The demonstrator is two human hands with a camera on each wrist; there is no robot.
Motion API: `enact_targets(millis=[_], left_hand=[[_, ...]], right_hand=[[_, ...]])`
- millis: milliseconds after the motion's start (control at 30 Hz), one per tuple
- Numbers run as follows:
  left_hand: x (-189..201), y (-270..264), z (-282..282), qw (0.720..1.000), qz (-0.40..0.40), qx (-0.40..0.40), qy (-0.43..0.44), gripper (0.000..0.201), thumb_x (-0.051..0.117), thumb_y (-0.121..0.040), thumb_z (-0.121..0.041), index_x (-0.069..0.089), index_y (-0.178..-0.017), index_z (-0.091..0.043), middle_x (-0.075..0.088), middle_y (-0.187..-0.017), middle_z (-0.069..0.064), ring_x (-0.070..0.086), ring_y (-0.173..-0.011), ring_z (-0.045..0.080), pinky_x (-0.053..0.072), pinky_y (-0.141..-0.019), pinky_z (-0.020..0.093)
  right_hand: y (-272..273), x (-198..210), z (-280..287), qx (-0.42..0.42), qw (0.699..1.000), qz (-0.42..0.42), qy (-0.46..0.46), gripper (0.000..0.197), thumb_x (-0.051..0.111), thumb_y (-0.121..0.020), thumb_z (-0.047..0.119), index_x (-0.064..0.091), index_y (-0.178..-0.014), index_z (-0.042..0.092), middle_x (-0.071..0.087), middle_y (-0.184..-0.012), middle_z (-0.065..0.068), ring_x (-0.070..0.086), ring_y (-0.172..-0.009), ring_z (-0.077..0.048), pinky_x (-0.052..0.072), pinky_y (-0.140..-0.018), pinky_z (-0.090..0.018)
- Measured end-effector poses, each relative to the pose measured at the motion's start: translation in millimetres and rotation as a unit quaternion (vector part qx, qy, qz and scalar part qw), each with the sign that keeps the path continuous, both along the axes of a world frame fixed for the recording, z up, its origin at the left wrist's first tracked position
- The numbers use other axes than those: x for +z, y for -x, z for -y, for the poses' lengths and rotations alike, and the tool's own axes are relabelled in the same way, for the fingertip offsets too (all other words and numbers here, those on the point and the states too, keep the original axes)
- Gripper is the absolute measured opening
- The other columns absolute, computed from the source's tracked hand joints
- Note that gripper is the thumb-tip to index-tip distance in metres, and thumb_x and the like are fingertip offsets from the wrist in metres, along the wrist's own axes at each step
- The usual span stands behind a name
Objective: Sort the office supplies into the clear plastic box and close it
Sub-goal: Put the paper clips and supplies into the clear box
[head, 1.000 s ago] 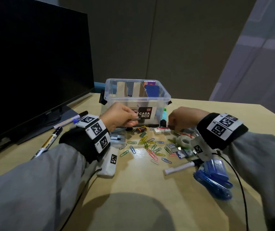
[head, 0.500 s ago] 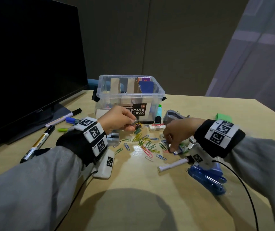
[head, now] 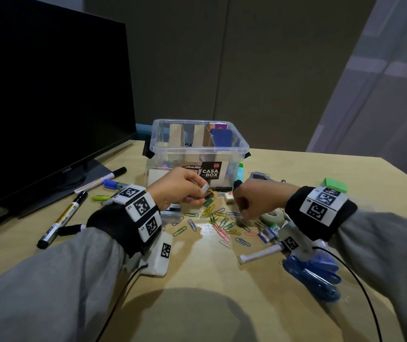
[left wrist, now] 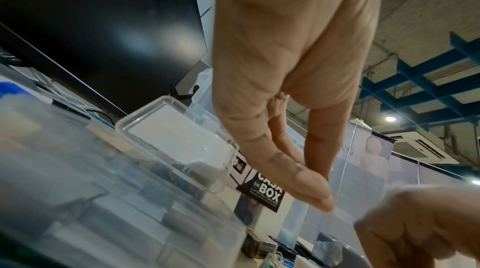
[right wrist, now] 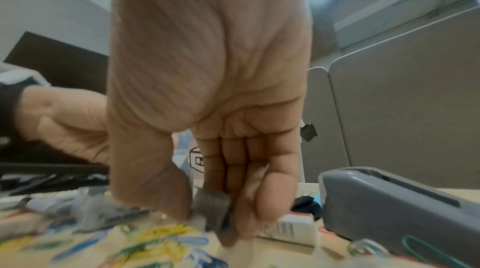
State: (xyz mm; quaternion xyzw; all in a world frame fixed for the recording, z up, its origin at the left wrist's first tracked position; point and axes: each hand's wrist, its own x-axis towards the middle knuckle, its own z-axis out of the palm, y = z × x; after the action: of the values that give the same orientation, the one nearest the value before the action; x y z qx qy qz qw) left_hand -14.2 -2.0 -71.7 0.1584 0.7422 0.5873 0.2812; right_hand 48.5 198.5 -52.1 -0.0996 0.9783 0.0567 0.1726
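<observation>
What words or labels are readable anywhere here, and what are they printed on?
"CASA BOX": black label on the front of the clear box; "BOX" also shows in the left wrist view.
Small red logo above "CASA" and the fine print under "BOX": too small to read.
Silver brand mark on the monitor's lower bezel: too blurred to be sure.
Print on the marker and the small barcoded pack: unreadable.
Wristband squares: coded patterns, not words.

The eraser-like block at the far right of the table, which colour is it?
Green; the block shows best in the head view, behind the right wrist.
</observation>
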Motion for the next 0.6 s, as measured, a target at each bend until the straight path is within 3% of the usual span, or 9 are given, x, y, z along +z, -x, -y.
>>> enact_targets(millis=[100, 200, 267, 367, 433, 600], left_hand=[[1, -1, 4, 1.000, -0.006, 0.001, -0.011, 0.018, 0.059, -0.086, 0.015, 0.064, -0.091, -0.002, 0.067, -0.085, 0.019, 0.070, -0.071, 0.021, 0.058, -0.058, 0.020], [3, -2, 7, 1.000, -0.021, 0.002, -0.003, 0.018, 0.060, -0.086, 0.015, 0.064, -0.092, -0.002, 0.067, -0.080, 0.015, 0.068, -0.061, 0.014, 0.054, -0.053, 0.017], [4, -1, 9, 1.000, -0.030, 0.008, 0.006, 0.019, 0.061, -0.085, 0.014, 0.065, -0.094, -0.003, 0.067, -0.079, 0.014, 0.066, -0.055, 0.009, 0.053, -0.052, 0.016], [3, 2, 13, 0.999, -0.034, 0.018, 0.010, 0.021, 0.061, -0.085, 0.013, 0.064, -0.097, -0.004, 0.067, -0.081, 0.014, 0.066, -0.054, 0.010, 0.055, -0.055, 0.018], [3, 3, 15, 0.999, -0.035, 0.022, 0.011, 0.020, 0.061, -0.085, 0.013, 0.063, -0.096, -0.005, 0.066, -0.080, 0.014, 0.066, -0.055, 0.010, 0.056, -0.056, 0.019], [2, 6, 18, 0.999, -0.038, 0.024, 0.014, 0.020, 0.061, -0.085, 0.013, 0.063, -0.095, -0.005, 0.066, -0.081, 0.013, 0.065, -0.056, 0.011, 0.054, -0.054, 0.018]], right_hand=[[5, 3, 2, -0.004, 0.999, -0.028, 0.032, 0.016, 0.067, -0.081, 0.023, 0.060, -0.091, 0.013, 0.057, -0.079, 0.002, 0.052, -0.072, -0.017, 0.042, -0.062, -0.025], [9, 7, 3, -0.017, 0.997, -0.042, 0.058, 0.016, 0.062, -0.086, 0.023, 0.060, -0.101, 0.016, 0.057, -0.079, 0.005, 0.055, -0.073, -0.017, 0.048, -0.068, -0.030], [12, 9, 3, -0.046, 0.995, -0.022, 0.084, 0.015, 0.054, -0.092, 0.023, 0.055, -0.107, 0.018, 0.063, -0.085, -0.001, 0.061, -0.073, -0.020, 0.054, -0.068, -0.036], [15, 11, 2, -0.099, 0.992, 0.049, 0.062, 0.016, 0.047, -0.099, 0.025, 0.045, -0.114, 0.020, 0.063, -0.082, -0.004, 0.057, -0.061, -0.018, 0.051, -0.058, -0.030], [17, 13, 3, -0.112, 0.989, 0.091, 0.025, 0.020, 0.051, -0.099, 0.027, 0.043, -0.117, 0.022, 0.063, -0.083, -0.003, 0.056, -0.059, -0.016, 0.048, -0.056, -0.027], [22, 21, 9, -0.076, 0.996, 0.055, 0.007, 0.011, 0.063, -0.091, 0.019, 0.061, -0.101, 0.015, 0.071, -0.091, -0.006, 0.059, -0.061, -0.014, 0.047, -0.054, -0.020]])
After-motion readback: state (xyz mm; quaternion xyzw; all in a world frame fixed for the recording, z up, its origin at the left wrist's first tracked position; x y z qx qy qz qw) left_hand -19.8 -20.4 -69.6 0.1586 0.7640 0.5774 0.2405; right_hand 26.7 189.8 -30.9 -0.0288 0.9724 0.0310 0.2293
